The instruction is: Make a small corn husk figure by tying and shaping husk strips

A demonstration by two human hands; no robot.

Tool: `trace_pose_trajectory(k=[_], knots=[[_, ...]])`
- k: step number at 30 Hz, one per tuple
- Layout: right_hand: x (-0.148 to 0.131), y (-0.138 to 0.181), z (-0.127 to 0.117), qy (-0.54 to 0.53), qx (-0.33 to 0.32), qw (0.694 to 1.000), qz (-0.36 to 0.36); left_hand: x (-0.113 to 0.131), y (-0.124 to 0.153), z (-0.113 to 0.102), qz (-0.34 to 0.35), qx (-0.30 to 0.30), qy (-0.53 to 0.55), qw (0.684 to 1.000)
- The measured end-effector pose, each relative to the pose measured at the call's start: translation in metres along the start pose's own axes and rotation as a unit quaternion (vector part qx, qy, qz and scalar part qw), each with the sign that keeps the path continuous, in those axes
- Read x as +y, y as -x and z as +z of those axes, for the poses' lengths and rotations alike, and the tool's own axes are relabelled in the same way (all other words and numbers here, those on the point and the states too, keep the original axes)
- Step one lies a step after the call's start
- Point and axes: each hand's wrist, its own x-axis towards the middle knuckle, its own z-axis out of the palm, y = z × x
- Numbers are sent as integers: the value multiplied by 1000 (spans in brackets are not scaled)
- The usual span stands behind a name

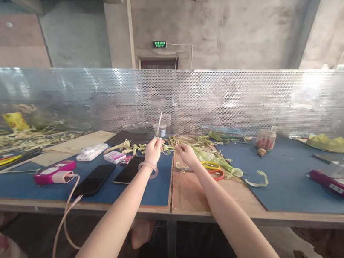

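Note:
In the head view, my left hand (154,148) is closed in a pinch on a thin green plant strip (169,148), and a pale bangle (148,167) circles that wrist. My right hand (186,154), also pinched shut, grips the other end of the strip. Both hands hang above the table, a short way apart. Behind and right of them spreads a pile of green leafy husks (219,160). Scissors with red and yellow handles (216,175) lie beside my right forearm. Knobbly pale plant pieces (138,147) rest left of my left hand.
Two dark phones (95,180) (128,171), a magenta box (54,172) with a cable and a white power strip (92,151) lie to the left. A cup with a straw (160,129) stands behind my hands. A perforated metal screen (202,99) bounds the back; a jar (265,139) stands right.

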Motion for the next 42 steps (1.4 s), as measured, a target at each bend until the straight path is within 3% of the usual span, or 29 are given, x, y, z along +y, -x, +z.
trace_pose_trajectory(k=[12, 20, 29, 42], knots=[[7, -3, 5, 72, 61, 995, 36, -6, 1, 2, 9, 27, -98, 995], [9, -2, 3, 109, 81, 990, 41, -2, 3, 3, -1, -64, -87, 994], [8, -1, -4, 118, 112, 985, 54, -12, 3, 6, 57, -137, -27, 989], [6, -1, -6, 127, 135, 980, 76, -5, 7, 6, 47, -172, -30, 984]])
